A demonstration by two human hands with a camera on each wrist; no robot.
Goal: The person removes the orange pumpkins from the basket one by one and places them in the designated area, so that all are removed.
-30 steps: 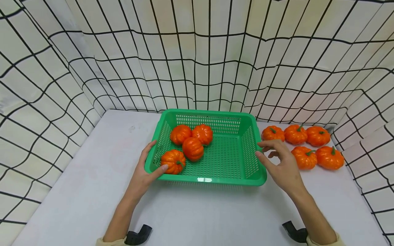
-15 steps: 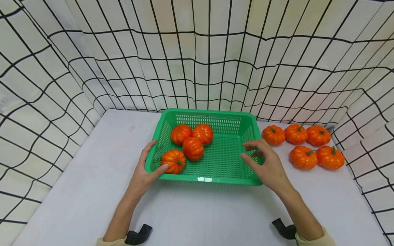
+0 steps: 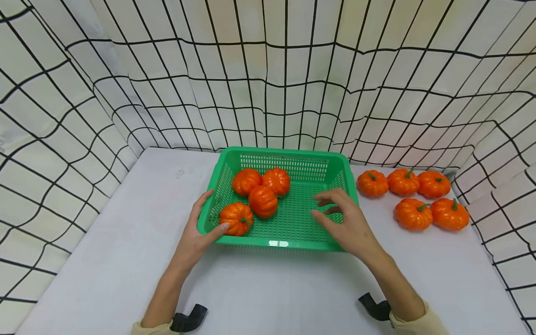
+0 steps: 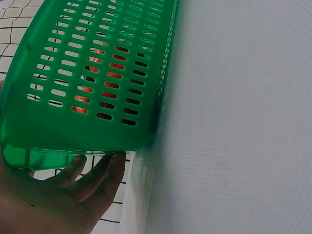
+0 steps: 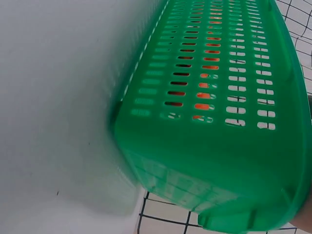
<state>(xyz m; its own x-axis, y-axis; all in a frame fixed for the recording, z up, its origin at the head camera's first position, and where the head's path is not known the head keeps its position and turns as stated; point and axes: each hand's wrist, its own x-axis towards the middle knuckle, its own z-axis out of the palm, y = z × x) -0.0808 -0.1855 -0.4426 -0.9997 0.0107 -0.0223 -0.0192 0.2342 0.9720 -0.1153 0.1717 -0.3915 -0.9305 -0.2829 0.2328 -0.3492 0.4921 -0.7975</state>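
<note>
The left hand [image 3: 200, 235] holds the near left corner of the green perforated basket [image 3: 293, 242] — thumb hooked over the rim beside the nearest pumpkin [image 3: 236, 218], fingers wrapped under the lip, as the left wrist view confirms with fingers [image 4: 92, 170] curled beneath the green edge. Its grip matches that of a second ago. The right hand [image 3: 345, 223] is the part that has changed: a second ago it was outside the basket's right wall, near the loose pumpkins, and it now hangs over the near right part of the basket floor, fingers spread and lightly bent, pinching nothing. The right wrist view shows only the basket's outer wall [image 5: 219, 97], blurred at its left edge, and no fingers. The basket itself sits on the white table [image 3: 125, 260], slightly left of its earlier place. Judged from this, the right hand is empty and crossing inward — no pumpkin has been added. Farther in, three more pumpkins [image 3: 262, 188] lie clustered at the far left of the basket, so it holds four in all. Beyond the right wall, five loose pumpkins [image 3: 412, 197] rest on the table in two rows, well apart from both hands. A grid-patterned cloth [image 3: 284, 83] backs the scene.
</note>
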